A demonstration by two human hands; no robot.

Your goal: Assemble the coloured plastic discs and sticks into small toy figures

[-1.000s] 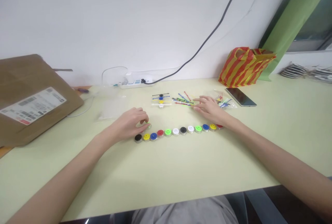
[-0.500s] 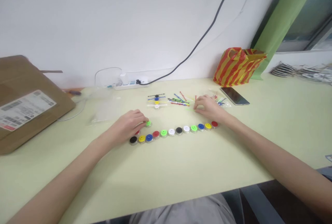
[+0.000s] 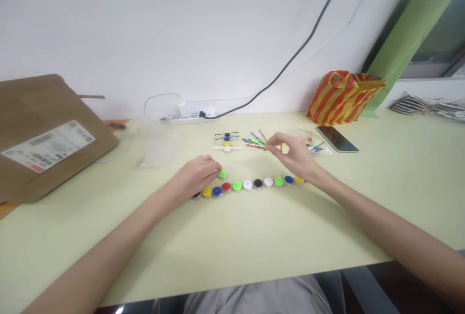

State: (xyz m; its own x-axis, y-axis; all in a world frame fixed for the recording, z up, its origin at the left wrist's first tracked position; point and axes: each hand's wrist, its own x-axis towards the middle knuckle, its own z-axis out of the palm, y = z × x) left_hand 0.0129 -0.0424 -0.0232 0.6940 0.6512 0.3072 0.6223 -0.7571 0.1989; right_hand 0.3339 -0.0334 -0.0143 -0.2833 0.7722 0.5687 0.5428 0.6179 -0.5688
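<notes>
L hand: L hand (image 3: 196, 177) rests low near mid-table, L fingers (image 3: 214, 164) curled, tips close together just beside the loose green disc, no clear grip on it; can't tell if they touch.
R hand: R hand (image 3: 295, 157) raised over table, thumb & index of R fingers (image 3: 271, 144) pinched together at near end of stick pile; can't tell if a stick is btwn them.
Loose disc: green disc (image 3: 223, 174) sits just behind the row, apart from it, no stick in it.
Disc row: row of discs (image 3: 247, 184) curves along mid-table, approx 11 in view, mixed colours, no sticks in them; R end stops by R wrist.
Done so far: 4 stick-and-disc pieces (image 3: 227, 140) lie stacked toward far edge, black, blue, yellow, white, each w/ matching disc at ctr.
Left: loose sticks (image 3: 254, 141) in a red/blue/green/yellow heap nearby, more in clear bag (image 3: 314, 146); row discs still bare.
Around: phone (image 3: 336, 138) & striped bag (image 3: 343, 98) at far edge, R side; cardboard mailer (image 3: 47, 139) over L side of table (image 3: 109, 236); power strip (image 3: 191, 119) against wall.
</notes>
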